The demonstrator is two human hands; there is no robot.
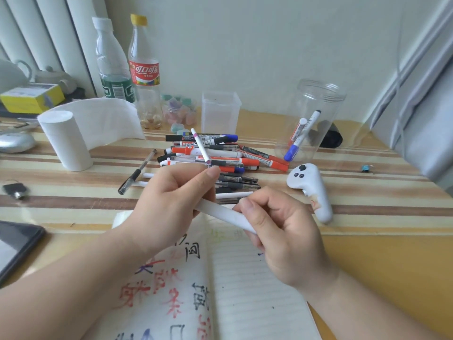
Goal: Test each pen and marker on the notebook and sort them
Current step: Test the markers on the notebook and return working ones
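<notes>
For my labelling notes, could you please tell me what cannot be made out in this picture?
Head view:
white marker: both ends hidden by the left hand and right hand.
notebook: lower part cut off by the bottom edge.
pen pile: print too small to read.

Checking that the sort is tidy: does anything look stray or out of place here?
One black pen lies alone, left of the pen pile. A white controller, no writing tool, sits right of the pile. Nothing looks spilled or broken.
</notes>
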